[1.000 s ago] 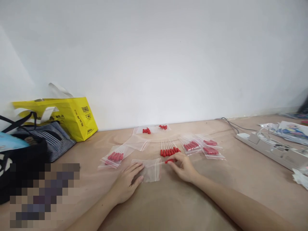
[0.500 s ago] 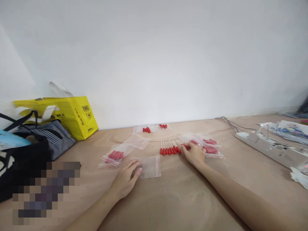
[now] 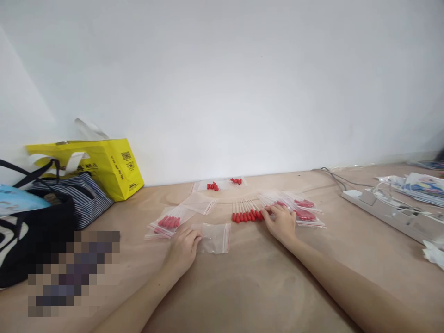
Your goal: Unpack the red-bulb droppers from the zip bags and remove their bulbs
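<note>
My left hand (image 3: 183,247) pinches the left end of a clear zip-lock bag (image 3: 217,238) lying flat on the table, thumb and fingers together. In front of me, a fanned row of thin pale sticks with red tips (image 3: 247,215) lies with the tips toward me. My right hand (image 3: 280,223) is at the right end of this row, fingers closed around the last red-tipped stick, partly hiding it. Beside that hand lie zip-lock bags with red-tipped sticks (image 3: 305,215) inside. Left of the row is another filled zip-lock bag (image 3: 169,222), close to my left hand.
More red-tipped sticks (image 3: 212,186) lie on clear plastic near the wall. On the left stand a yellow bag (image 3: 121,171), a striped pouch (image 3: 93,199) and a black bag (image 3: 38,249). A white power strip (image 3: 381,215) with cables lies at right.
My left hand's thumb and fingers have closed together on the edge of the zip-lock bag. My right hand has stayed at the end of the row. The view has shifted slightly.
</note>
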`<state>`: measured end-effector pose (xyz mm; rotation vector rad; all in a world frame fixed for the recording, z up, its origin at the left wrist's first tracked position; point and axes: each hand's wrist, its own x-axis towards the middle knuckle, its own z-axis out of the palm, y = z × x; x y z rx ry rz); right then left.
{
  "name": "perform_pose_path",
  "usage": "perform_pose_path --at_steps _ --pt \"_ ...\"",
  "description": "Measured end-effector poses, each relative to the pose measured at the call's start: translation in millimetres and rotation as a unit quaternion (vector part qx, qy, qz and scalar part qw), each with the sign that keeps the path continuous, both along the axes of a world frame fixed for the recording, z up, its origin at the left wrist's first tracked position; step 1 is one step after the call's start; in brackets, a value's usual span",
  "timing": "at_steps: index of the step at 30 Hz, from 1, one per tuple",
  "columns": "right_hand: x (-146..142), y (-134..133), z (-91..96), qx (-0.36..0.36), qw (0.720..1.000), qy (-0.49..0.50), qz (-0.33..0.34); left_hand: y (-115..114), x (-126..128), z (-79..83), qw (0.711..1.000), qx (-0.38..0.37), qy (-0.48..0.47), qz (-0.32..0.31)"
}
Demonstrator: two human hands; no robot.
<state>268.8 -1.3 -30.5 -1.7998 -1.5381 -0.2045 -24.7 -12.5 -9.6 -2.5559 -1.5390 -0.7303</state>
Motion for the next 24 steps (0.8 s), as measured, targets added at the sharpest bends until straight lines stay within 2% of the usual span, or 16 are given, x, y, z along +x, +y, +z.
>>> perform_pose_path --at_steps 3,5,7,10,12,16,18,21,24 --pt "-5 -4 -0.5 0.041 0.998 -0.026 0.039 11 -6 14.9 0.998 0.050 0.010 0.021" --pt "-9 -6 -1.3 0.054 0.996 -0.032 0.061 27 -14 26.2 0.997 0.055 0.003 0.060" --pt "-11 -7 -2.1 0.062 0.995 -0.031 0.076 48 -26 35.5 0.992 0.013 -0.006 0.122" --pt "-11 -7 -2.6 0.069 0.993 -0.031 0.089 79 -45 41.9 0.990 -0.039 -0.009 0.135" --pt "-11 -7 -2.0 0.071 0.992 -0.032 0.097 90 -59 41.8 0.986 -0.072 -0.021 0.151" --pt "-11 -9 0.5 0.073 0.988 -0.033 0.131 91 -84 38.8 0.957 -0.134 -0.078 0.243" --pt "-13 -9 1.6 0.070 0.985 -0.039 0.152 85 -93 38.0 0.941 -0.174 -0.107 0.268" --pt "-15 -11 2.5 0.066 0.981 -0.046 0.176 76 -98 40.3 0.921 -0.232 -0.167 0.264" --pt "-15 -12 3.0 0.066 0.979 -0.046 0.187 67 -95 50.0 0.893 -0.271 -0.251 0.257"
